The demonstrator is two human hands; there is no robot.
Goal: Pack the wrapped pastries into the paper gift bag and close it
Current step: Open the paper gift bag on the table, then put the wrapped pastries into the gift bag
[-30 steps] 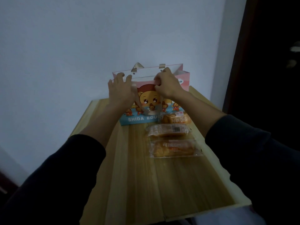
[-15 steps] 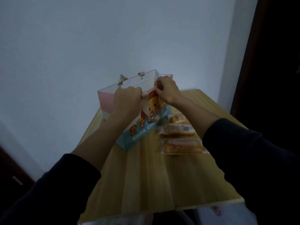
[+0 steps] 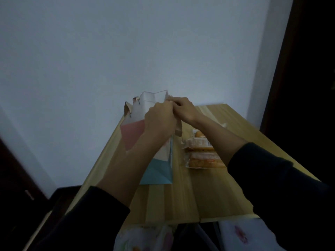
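Note:
The paper gift bag (image 3: 134, 134), pink and white above with a blue base, stands on the wooden table (image 3: 190, 196), its narrow side turned toward me. My left hand (image 3: 159, 120) and my right hand (image 3: 183, 109) meet at its top rim, both gripping the near upper edge. Three wrapped pastries lie in a row right of the bag: the far one (image 3: 198, 134), the middle one (image 3: 197, 144) and the near one (image 3: 204, 160), partly behind my right forearm. The bag's inside is hidden.
A white wall rises behind the table. A dark door frame (image 3: 297, 69) runs down the right side and dark furniture (image 3: 16, 178) stands at the lower left. Floral fabric (image 3: 241, 234) shows below the table's front edge.
The bag has been turned from front-facing to side-on. My hands have come together at its top rim. The view has swung left, and the pastries have stayed put.

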